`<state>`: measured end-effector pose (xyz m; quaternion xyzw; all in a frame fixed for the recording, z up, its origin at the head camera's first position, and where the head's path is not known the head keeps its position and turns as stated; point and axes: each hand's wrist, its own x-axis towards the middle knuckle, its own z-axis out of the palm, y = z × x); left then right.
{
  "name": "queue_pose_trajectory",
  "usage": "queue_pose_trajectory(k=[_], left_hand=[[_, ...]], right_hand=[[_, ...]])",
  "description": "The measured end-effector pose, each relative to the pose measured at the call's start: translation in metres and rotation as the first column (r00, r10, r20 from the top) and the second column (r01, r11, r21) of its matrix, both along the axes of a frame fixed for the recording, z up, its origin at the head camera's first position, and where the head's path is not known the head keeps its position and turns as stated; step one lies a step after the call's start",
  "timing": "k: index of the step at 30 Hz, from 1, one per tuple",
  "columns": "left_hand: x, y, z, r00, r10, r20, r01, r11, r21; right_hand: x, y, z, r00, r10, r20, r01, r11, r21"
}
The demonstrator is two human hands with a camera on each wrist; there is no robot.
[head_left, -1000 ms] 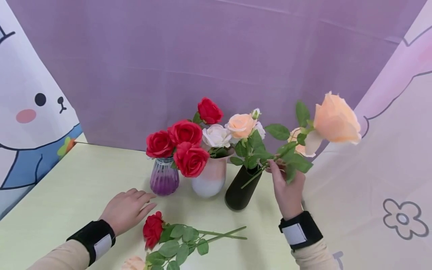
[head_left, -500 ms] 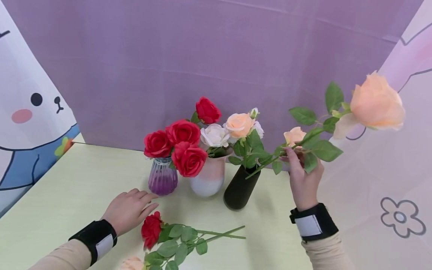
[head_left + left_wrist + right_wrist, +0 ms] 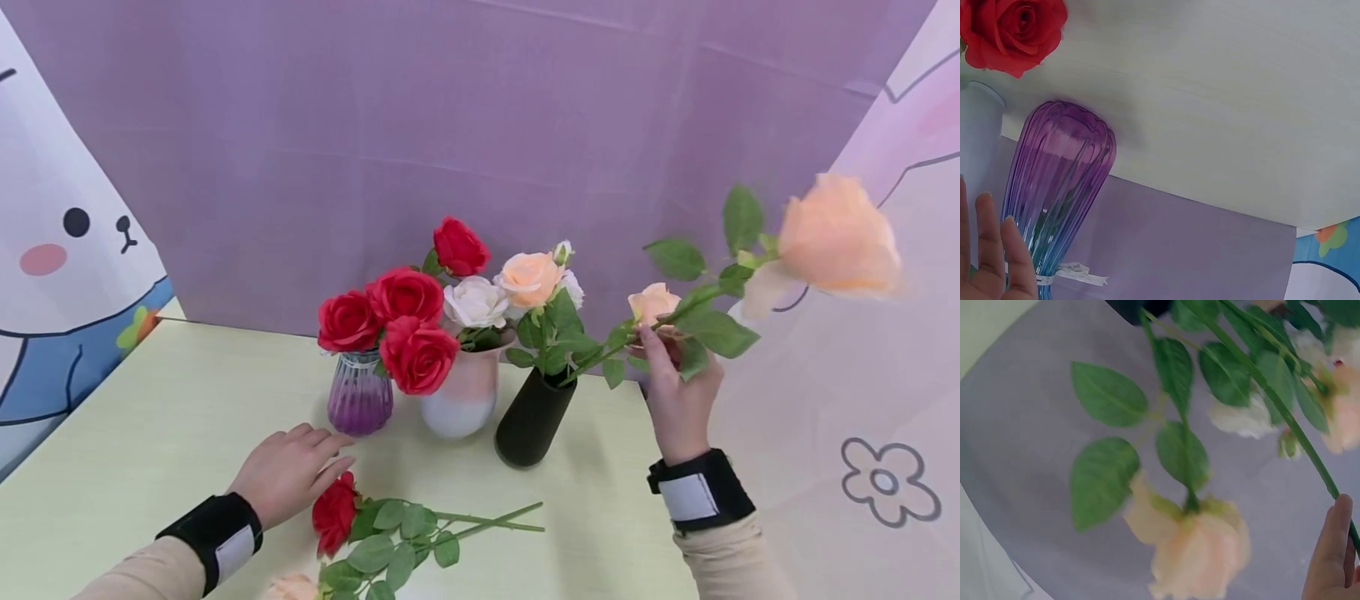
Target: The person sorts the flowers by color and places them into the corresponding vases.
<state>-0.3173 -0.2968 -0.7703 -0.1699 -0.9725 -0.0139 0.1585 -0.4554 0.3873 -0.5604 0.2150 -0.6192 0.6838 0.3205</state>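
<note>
Over on the left, the person's left hand (image 3: 288, 473) lies flat on the pale yellow table (image 3: 150, 433), fingers straight and loosely together, holding nothing. Its fingertips sit just beside a loose red rose (image 3: 334, 513) lying on its side, the leafy stem trailing off to the right; a peach bloom (image 3: 294, 587) peeks in at the bottom edge below it.

Behind that hand stands the ribbed purple glass vase (image 3: 360, 393) with its red roses (image 3: 390, 321); the left wrist view shows the same vase (image 3: 1060, 187) close to the fingers (image 3: 997, 250) but not touched. Next along is the pink-and-white vase (image 3: 463, 397) holding a white rose (image 3: 477, 302), then the black vase (image 3: 531, 417), which already carries a peach rose (image 3: 529, 278) and greenery.

To the right, the right hand (image 3: 677, 400) pinches the stem of a peach rose spray (image 3: 836, 236) between thumb and fingers, held up in the air and slanting, its big bloom far out to the right and slightly blurred, its lower end pointing down at the black vase's mouth. Whether the tip is inside the rim, I cannot tell; leaves hide it.

I'd judge this to be the insertion step: the spray is lined up with the black vase. The next move calls for tipping the stem more upright and guiding its end down into the narrow opening without knocking the flowers already there.
</note>
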Motion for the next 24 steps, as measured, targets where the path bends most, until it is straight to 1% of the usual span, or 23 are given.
queue_pose_trajectory(k=[1,3,5,6,7,8,10,11,12,13,14,16,18,19,21,22,23,24], left_hand=[[0.0,0.0,-0.002,1.0,-0.001,0.002,0.001,1.0,0.002],[0.0,0.002,-0.005,1.0,-0.007,0.003,0.007,1.0,0.011],[0.0,0.003,-0.009,1.0,-0.016,-0.002,0.016,1.0,0.023],[-0.001,0.003,-0.011,1.0,-0.02,-0.005,0.02,0.999,0.029],[-0.001,0.004,-0.013,1.0,-0.023,-0.008,0.023,0.999,0.033],[-0.001,0.004,-0.015,1.0,-0.026,-0.012,0.026,0.999,0.038],[-0.001,0.005,-0.018,0.999,-0.032,-0.017,0.032,0.999,0.043],[-0.001,0.006,-0.019,0.999,-0.034,-0.014,0.035,0.998,0.043],[-0.001,0.006,-0.02,0.999,-0.036,-0.012,0.036,0.998,0.042],[-0.002,0.006,-0.022,0.999,-0.036,-0.009,0.037,0.999,0.037],[-0.002,0.007,-0.024,0.999,-0.037,-0.004,0.037,0.999,0.034],[-0.002,0.008,-0.027,0.999,-0.043,-0.012,0.043,0.999,0.031],[-0.001,0.01,-0.029,0.998,-0.053,-0.039,0.054,0.998,0.036],[0.0,0.013,-0.028,0.997,-0.059,-0.048,0.061,0.997,0.042],[0.005,0.019,-0.023,0.994,-0.076,-0.074,0.08,0.995,0.055],[0.009,0.024,-0.016,0.995,-0.082,-0.06,0.085,0.995,0.058],[0.012,0.027,-0.015,0.994,-0.087,-0.063,0.091,0.994,0.062],[0.013,0.029,-0.015,0.994,-0.092,-0.066,0.097,0.993,0.064]], right_hand=[[0.002,-0.005,-0.002,1.0,0.001,0.01,-0.001,1.0,0.013],[0.015,-0.021,0.003,0.996,-0.031,0.08,0.027,0.998,0.05],[0.033,-0.041,0.013,0.986,-0.081,0.143,0.068,0.993,0.095],[0.041,-0.051,0.017,0.985,-0.072,0.157,0.06,0.995,0.079],[0.051,-0.061,0.023,0.978,-0.1,0.182,0.082,0.991,0.107],[0.062,-0.072,0.031,0.966,-0.131,0.221,0.103,0.986,0.135],[0.078,-0.089,0.042,0.955,-0.164,0.245,0.122,0.977,0.176],[0.085,-0.097,0.047,0.945,-0.185,0.271,0.134,0.971,0.197],[0.092,-0.105,0.054,0.932,-0.206,0.297,0.145,0.966,0.214],[0.097,-0.11,0.057,0.911,-0.247,0.331,0.162,0.951,0.265],[0.096,-0.113,0.053,0.905,-0.262,0.334,0.17,0.945,0.28],[0.09,-0.115,0.041,0.866,-0.333,0.373,0.2,0.914,0.353],[0.074,-0.111,0.017,0.842,-0.371,0.391,0.207,0.893,0.401],[0.063,-0.106,0.002,0.837,-0.379,0.394,0.204,0.885,0.418],[0.045,-0.1,-0.022,0.823,-0.377,0.424,0.187,0.886,0.425],[0.036,-0.096,-0.035,0.827,-0.37,0.422,0.181,0.888,0.423],[0.028,-0.094,-0.048,0.834,-0.365,0.413,0.179,0.888,0.423],[0.021,-0.093,-0.059,0.834,-0.373,0.406,0.182,0.882,0.435]])
